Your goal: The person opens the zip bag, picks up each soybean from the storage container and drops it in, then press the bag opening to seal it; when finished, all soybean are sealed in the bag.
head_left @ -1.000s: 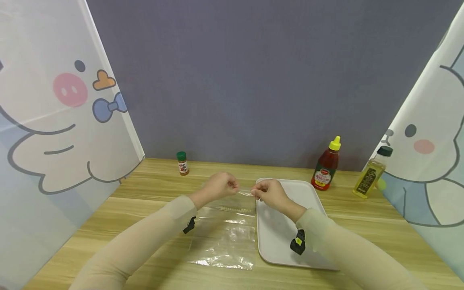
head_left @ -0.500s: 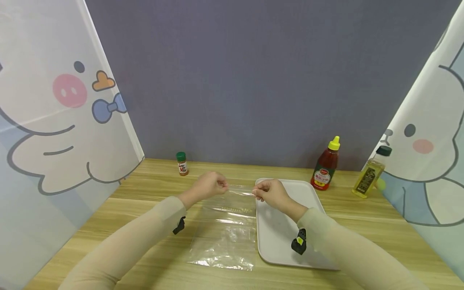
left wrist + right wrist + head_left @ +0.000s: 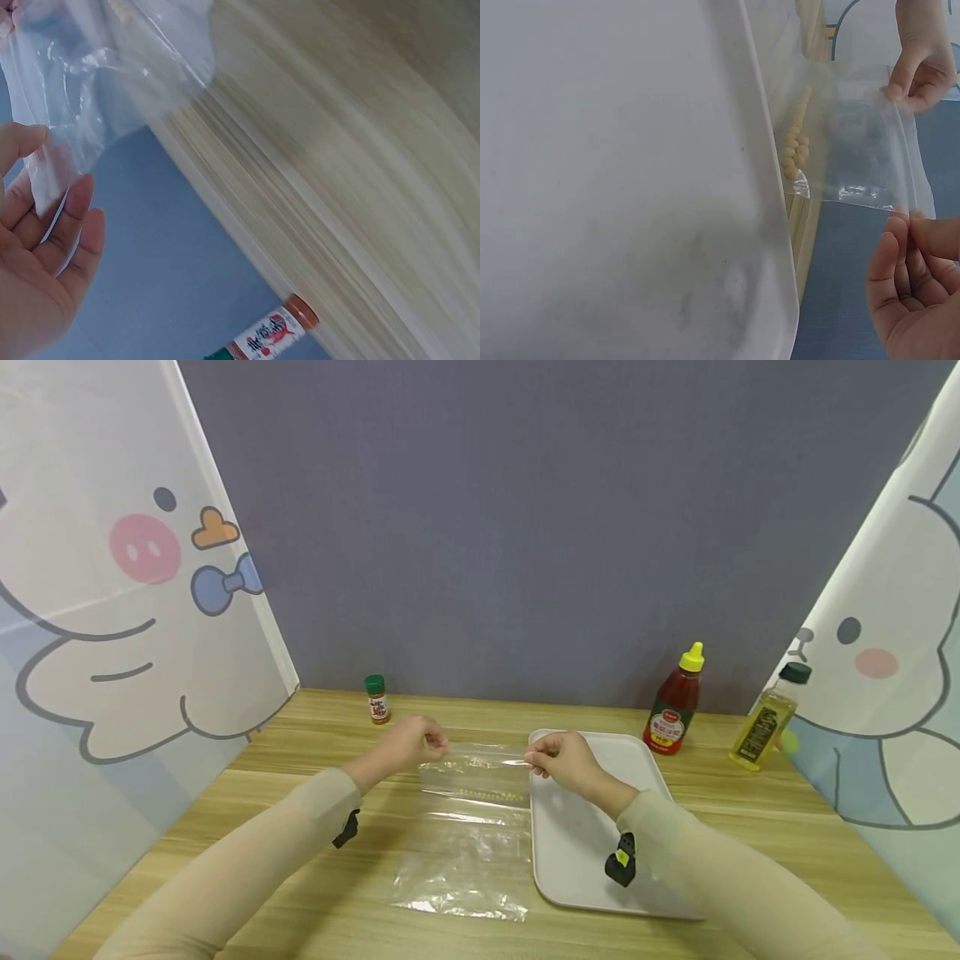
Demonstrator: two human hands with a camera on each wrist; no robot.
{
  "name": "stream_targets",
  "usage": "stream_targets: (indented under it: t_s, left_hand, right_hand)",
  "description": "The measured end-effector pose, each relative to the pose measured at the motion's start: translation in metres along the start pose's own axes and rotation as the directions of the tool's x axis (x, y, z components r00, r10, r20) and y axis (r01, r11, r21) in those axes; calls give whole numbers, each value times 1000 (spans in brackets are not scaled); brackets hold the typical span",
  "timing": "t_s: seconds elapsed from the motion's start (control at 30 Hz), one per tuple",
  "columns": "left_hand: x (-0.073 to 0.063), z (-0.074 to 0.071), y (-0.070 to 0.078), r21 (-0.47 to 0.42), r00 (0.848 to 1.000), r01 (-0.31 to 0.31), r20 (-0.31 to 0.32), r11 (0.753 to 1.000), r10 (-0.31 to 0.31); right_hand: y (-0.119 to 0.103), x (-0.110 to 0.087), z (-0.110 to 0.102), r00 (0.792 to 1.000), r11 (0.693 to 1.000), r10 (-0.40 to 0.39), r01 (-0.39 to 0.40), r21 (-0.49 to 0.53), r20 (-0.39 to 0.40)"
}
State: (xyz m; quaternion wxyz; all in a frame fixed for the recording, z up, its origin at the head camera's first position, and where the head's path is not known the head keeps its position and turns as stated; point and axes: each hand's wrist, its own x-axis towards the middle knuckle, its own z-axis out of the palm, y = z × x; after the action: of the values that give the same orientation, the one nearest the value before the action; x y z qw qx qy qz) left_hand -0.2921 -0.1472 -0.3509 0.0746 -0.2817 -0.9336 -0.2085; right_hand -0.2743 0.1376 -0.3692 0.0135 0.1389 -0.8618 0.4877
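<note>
A clear plastic zip bag (image 3: 480, 777) is held up by its far edge between both hands. Its left end is pinched by my left hand (image 3: 408, 745) between thumb and fingers, as the left wrist view of that hand (image 3: 45, 255) also shows. At the right end, my right hand (image 3: 564, 762) pinches the same edge with thumb and forefinger. Small round yellow balls (image 3: 795, 154) sit in a row inside the bag. More clear plastic (image 3: 461, 872) lies flat on the table toward the near side, wrinkled and shiny.
Right of the bag lies a white tray (image 3: 570, 860), partly under my right forearm. A red sauce bottle (image 3: 671, 710) and an oil bottle (image 3: 767, 722) stand at the back right. At the back left is a green-capped spice jar (image 3: 377, 699). Fabric screens surround the wooden table (image 3: 300, 760).
My left hand has moved left along the bag's far edge, away from my right hand, and more of that edge now shows stretched between them. The right hand has barely moved.
</note>
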Motion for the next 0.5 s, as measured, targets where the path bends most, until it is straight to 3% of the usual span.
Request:
stream_targets:
  t_s: [0.5]
  left_hand:
    - [-14, -6, -19, -29, 1000, 6, -24, 1000, -7]
  right_hand:
    - [2, 2, 0, 1000, 1000, 1, -1, -4, 7]
